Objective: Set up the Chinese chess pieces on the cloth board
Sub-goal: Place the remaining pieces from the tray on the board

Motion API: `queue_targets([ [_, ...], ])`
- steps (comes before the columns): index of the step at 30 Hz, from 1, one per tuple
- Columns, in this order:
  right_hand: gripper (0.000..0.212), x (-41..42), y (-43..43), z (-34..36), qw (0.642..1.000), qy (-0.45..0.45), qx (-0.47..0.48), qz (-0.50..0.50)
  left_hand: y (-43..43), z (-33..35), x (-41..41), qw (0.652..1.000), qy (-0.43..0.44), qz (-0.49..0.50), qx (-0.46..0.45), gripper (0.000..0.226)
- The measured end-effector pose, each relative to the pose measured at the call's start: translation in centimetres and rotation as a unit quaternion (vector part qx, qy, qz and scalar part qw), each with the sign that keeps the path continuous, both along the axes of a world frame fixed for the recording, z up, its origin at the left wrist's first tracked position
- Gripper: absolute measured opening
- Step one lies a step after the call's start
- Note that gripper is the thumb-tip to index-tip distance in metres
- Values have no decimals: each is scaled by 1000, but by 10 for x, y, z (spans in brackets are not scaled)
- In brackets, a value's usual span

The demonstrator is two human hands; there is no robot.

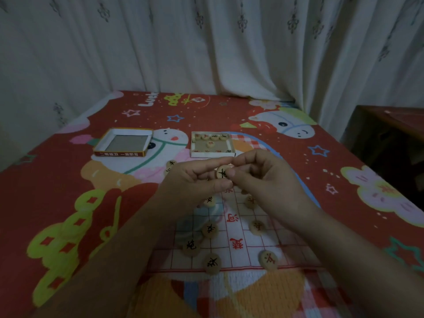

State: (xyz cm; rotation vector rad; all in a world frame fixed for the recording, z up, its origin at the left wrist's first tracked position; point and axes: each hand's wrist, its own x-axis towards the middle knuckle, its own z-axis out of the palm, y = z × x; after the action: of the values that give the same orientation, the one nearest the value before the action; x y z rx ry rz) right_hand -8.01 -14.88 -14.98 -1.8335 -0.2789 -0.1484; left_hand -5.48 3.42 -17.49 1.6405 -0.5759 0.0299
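A round wooden chess piece with a black character is held up above the cloth board. My left hand and my right hand both pinch it between thumb and fingers. Several pieces lie on the white board with its red grid: black-lettered ones on the left side, red-lettered ones on the right. The far part of the board is hidden behind my hands.
A shallow box with several pieces in it sits beyond my hands; its empty lid lies to the left. All rests on a red cartoon-print blanket. Curtains hang behind, and a dark wooden cabinet stands at the right.
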Motion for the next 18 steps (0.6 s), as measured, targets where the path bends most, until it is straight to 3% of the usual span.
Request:
queue_targets([
  [5,13,6,1,5,999,24,33,-14,1,5,-3,1000,15,11,-17,48],
  [9,10,35,-41,8,989,44,20,-139,5,2,8,986,69,112,-101,21],
  [13,20,69,-93,-7,954,133,49,-265,10,-5,17,975,86,121,-163,22],
  [18,15,82,-100,-14,940,193,2,-280,10,-7,19,974,87,126,-165,23],
])
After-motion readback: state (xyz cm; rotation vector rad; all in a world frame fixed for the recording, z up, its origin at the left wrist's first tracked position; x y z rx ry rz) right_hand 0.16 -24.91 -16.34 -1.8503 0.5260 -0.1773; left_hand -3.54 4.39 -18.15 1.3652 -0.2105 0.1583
